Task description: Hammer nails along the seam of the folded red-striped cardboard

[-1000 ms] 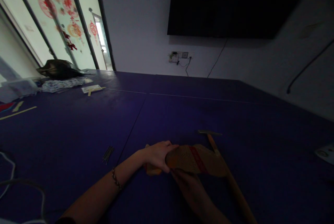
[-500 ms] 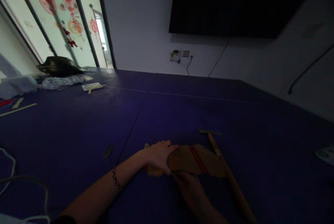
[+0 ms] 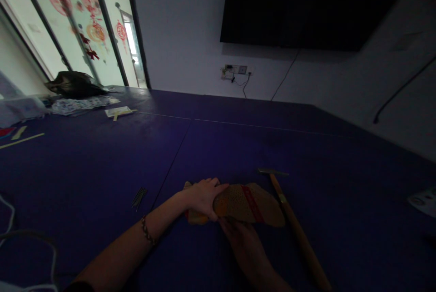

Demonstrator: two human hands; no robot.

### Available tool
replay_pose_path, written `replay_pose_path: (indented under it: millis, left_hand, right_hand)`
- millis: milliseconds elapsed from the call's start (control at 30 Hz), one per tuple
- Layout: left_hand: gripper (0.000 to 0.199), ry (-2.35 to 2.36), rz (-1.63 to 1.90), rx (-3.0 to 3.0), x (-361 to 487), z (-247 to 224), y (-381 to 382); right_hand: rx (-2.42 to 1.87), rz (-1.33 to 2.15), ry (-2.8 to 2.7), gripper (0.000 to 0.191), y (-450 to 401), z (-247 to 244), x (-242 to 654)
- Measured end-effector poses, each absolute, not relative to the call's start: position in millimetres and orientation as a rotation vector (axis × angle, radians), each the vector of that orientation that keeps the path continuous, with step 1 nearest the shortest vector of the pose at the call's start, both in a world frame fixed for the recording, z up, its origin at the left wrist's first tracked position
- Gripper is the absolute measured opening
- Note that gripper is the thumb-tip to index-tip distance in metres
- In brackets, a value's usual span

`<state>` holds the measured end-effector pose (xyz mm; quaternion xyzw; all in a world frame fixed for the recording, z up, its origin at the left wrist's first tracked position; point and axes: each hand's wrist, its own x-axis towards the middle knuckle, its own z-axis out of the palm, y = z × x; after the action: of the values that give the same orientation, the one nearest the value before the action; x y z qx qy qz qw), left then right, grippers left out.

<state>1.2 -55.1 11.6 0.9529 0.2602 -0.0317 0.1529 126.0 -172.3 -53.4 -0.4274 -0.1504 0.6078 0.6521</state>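
Observation:
A flat tan piece shaped like an insole, with a dotted surface and a red band across it, is in my hands over the purple floor. My left hand is closed round its left part, thumb and fingers spanning it, and covers the middle. Past that hand, a yellowish and red end shows. Below the near edge, my right hand grips the piece from underneath; its fingertips are hidden. Just right of the piece lies a hammer with a wooden handle and a narrow metal head.
Several nails lie in a small bunch left of my left hand. White and grey cables run along the lower left. Paper pieces, a dark bag and strips lie farther off. A white object is at the right edge.
The piece has shifted slightly left and turned a little, leaving a wider gap to the hammer handle. Both hands keep their grip. The whole view has shifted slightly.

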Motion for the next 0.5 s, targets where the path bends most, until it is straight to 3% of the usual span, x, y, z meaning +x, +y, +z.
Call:
replay_pose_path:
  millis: [200, 500]
  left_hand:
    - [0.095, 0.732, -0.143, 2.765, 2.5, 1.9, -53.5]
    - [0.099, 0.666, -0.11, 2.714, 2.2, -5.9, -50.4]
  right_hand:
    - [-0.907, 1.434, -0.236, 0.033, -169.6, -47.4, 125.1]
    - [-1.03, 1.513, -0.264, 0.016, -181.1, -40.8, 132.1]
